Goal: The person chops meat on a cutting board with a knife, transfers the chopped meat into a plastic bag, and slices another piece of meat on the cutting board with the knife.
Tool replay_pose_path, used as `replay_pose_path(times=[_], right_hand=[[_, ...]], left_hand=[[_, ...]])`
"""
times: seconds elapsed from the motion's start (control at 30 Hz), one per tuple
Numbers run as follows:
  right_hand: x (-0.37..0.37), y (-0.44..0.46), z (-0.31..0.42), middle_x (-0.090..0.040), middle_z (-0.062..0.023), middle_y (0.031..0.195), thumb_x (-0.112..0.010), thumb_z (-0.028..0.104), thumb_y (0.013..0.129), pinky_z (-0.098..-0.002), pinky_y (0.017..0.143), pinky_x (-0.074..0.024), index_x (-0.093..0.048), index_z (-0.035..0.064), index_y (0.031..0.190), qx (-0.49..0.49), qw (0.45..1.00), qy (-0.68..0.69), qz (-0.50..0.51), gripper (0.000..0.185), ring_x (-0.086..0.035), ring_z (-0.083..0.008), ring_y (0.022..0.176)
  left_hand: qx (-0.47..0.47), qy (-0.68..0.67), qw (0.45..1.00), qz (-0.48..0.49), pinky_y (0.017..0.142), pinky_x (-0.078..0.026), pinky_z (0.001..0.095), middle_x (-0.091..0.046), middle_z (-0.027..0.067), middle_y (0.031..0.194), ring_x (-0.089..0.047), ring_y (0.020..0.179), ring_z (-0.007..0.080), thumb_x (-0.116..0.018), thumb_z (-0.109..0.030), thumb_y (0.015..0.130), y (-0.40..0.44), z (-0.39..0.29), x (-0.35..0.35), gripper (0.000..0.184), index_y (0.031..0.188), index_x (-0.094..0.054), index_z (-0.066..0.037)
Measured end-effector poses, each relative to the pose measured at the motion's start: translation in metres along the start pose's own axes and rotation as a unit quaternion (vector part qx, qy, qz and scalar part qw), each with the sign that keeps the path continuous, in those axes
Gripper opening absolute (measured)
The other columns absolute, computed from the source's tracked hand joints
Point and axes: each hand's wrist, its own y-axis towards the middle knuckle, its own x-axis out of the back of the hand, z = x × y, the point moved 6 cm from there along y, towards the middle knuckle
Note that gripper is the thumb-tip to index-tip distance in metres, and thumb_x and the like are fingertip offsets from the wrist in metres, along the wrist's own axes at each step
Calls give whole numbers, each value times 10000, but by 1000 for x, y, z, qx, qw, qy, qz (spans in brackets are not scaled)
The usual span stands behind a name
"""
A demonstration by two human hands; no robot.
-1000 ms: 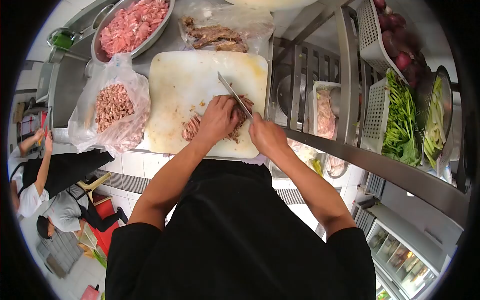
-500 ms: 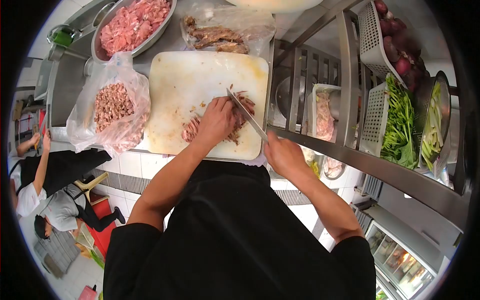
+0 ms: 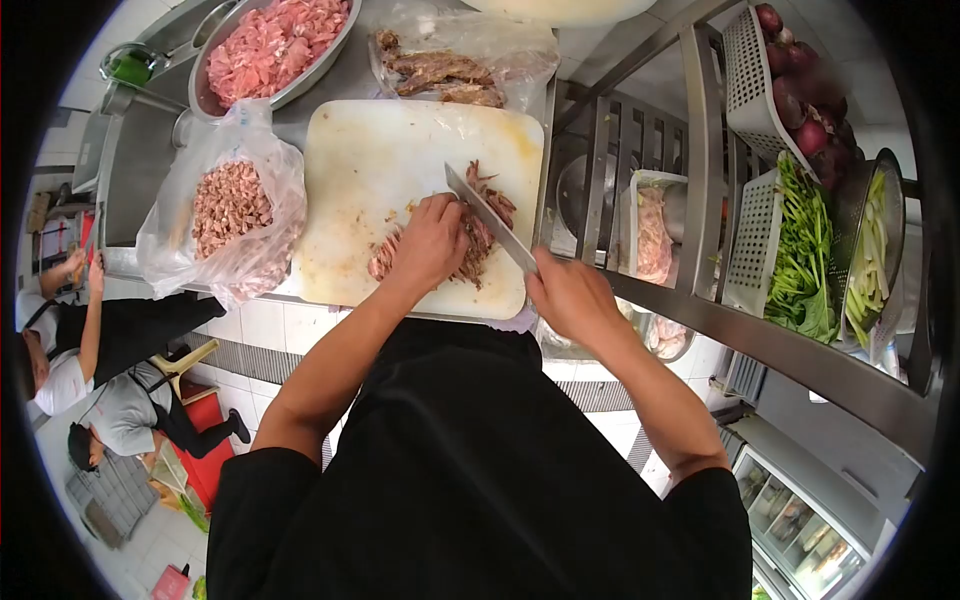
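My right hand [image 3: 570, 297] is closed around the handle of a kitchen knife [image 3: 492, 218], whose blade slants up and left across the cutting board [image 3: 345, 190]. Right beside the blade, my left hand [image 3: 432, 240] presses down on sliced brown meat [image 3: 388, 252], its fingers bent and held together. Cut strips lie on both sides of the blade, and part of the meat is hidden beneath the left hand. Left of the board sits a plastic bag of diced meat [image 3: 230, 210]. Behind the board, larger cooked meat pieces [image 3: 440, 75] rest on clear plastic.
A metal bowl of sliced pink meat [image 3: 275, 50] stands at the back left. Along the right runs a metal rack [image 3: 690, 300] with baskets of red onions [image 3: 800, 90] and leafy greens [image 3: 800, 250]. Two other people [image 3: 125, 410] are at the far left.
The knife blade has shifted slightly left and up, and more of its flat side shows. My left hand stays on the meat. The whole view has moved a little.
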Motion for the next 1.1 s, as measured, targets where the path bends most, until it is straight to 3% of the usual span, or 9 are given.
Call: replay_pose_path(times=[0.17, 0.37, 0.47, 0.63, 0.77, 0.83, 0.93, 1.1], right_hand=[[-48, 19, -15, -689, -291, 752, -528, 177, 984, -592, 699, -553, -559, -17, 1052, -31, 999, -10, 14, 208, -694, -501, 732], [-51, 84, 5, -703, -275, 778, -539, 178, 989, -578, 717, -564, -564, -27, 1048, 31, 995, 18, -90, 214, -711, -476, 764], [-30, 75, 7, -704, -268, 777, -534, 185, 995, -578, 712, -562, -565, -22, 1068, 42, 995, 20, -93, 222, -710, -471, 765], [-6, -3, -4, -674, -276, 737, -554, 222, 1005, -620, 700, -518, -534, -3, 1110, -11, 999, -8, 41, 249, -673, -502, 734], [-54, 22, -15, -697, -292, 784, -531, 204, 996, -593, 732, -554, -559, -17, 1048, -48, 998, -8, 49, 229, -700, -497, 782], [-68, 61, -6, -662, -288, 717, -533, 212, 1011, -628, 695, -519, -546, -7, 1082, -21, 999, 15, -26, 231, -671, -508, 726], [-55, 92, 14, -705, -280, 793, -517, 230, 1000, -604, 750, -557, -558, -14, 1050, 29, 997, 36, -58, 252, -710, -490, 811], [-19, 51, 8, -699, -278, 769, -525, 237, 998, -593, 714, -562, -564, -8, 1065, 23, 999, 23, -37, 257, -707, -486, 761]], left_hand=[[-3, 1, 1000, 6, 968, -495, 468, -585, 190, 1137, -566, 1090, 383, -689, -63, 831, 1, 2, -11, 270, 1074, -592, 4], [8, -7, 999, 35, 969, -492, 486, -597, 206, 1159, -574, 1077, 409, -647, -26, 825, 3, 5, -14, 299, 1117, -600, 23], [-6, -42, 999, -20, 954, -496, 492, -610, 201, 1138, -581, 1051, 413, -645, -25, 829, 2, -2, 6, 289, 1111, -600, 20], [12, -12, 1000, -7, 975, -496, 464, -594, 192, 1132, -575, 1114, 384, -668, -73, 846, -8, 2, -5, 291, 1118, -605, 9], [18, 3, 1000, -9, 970, -500, 472, -602, 194, 1155, -579, 1108, 385, -675, -85, 848, -6, 2, -8, 276, 1098, -606, 11], [23, -9, 1000, -11, 958, -501, 479, -600, 199, 1150, -579, 1091, 398, -667, -63, 841, -6, 2, -10, 276, 1097, -601, 16], [18, -23, 1000, -8, 946, -503, 487, -598, 204, 1146, -579, 1075, 413, -657, -41, 835, -7, 6, -10, 276, 1098, -597, 20], [41, -56, 997, -20, 963, -499, 491, -603, 204, 1146, -578, 1095, 402, -667, -73, 845, -10, 2, 9, 241, 1061, -603, 12]])
